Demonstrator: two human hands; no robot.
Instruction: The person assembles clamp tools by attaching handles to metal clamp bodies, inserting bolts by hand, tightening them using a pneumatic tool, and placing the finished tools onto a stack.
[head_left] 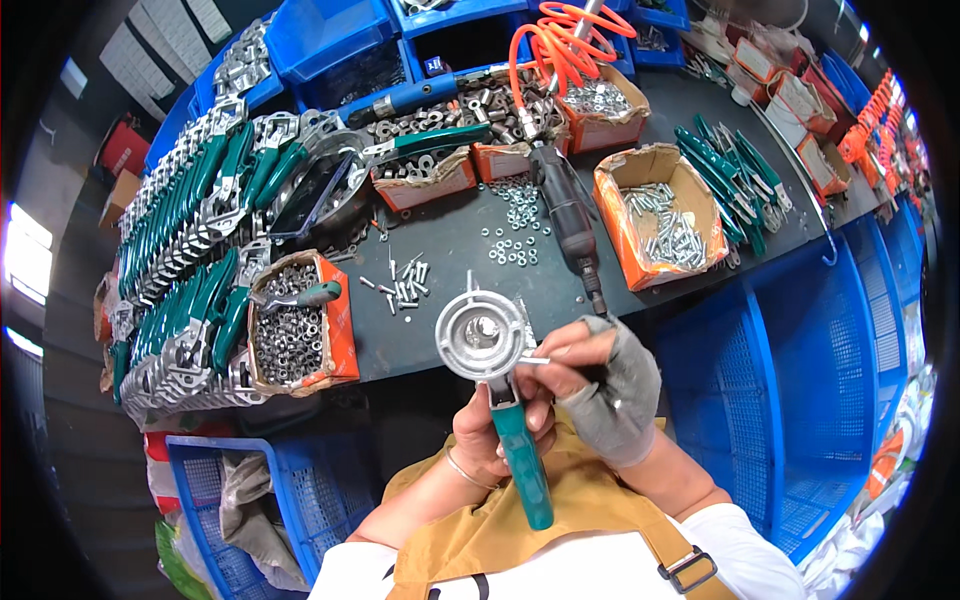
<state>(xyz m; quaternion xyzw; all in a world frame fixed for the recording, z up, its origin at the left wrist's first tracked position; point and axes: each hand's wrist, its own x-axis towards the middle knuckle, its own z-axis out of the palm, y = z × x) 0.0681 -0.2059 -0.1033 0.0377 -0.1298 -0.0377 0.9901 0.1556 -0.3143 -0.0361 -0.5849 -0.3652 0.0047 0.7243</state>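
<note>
My left hand (482, 437) is wrapped round the neck of a green-handled metal squeezer (522, 465) with a round silver cup head. The cup faces up, just past the bench's near edge, and the green grip points toward me. In a grey fingerless glove, my right hand (612, 385) pinches a small silver pin (535, 360) at the right side of the head's base. Whether the pin's tip sits in a hole I cannot tell. Loose silver pins (408, 285) lie on the dark bench beyond the head, with small nuts (515, 250) to their right.
A black pneumatic driver (565, 205) on a coiled orange hose (560, 45) lies right of the nuts. Boxes of pins (612, 185) and nuts (337, 345) flank the work spot. Stacked green-handled tools (190, 250) fill the left; blue crates (715, 370) stand below the bench.
</note>
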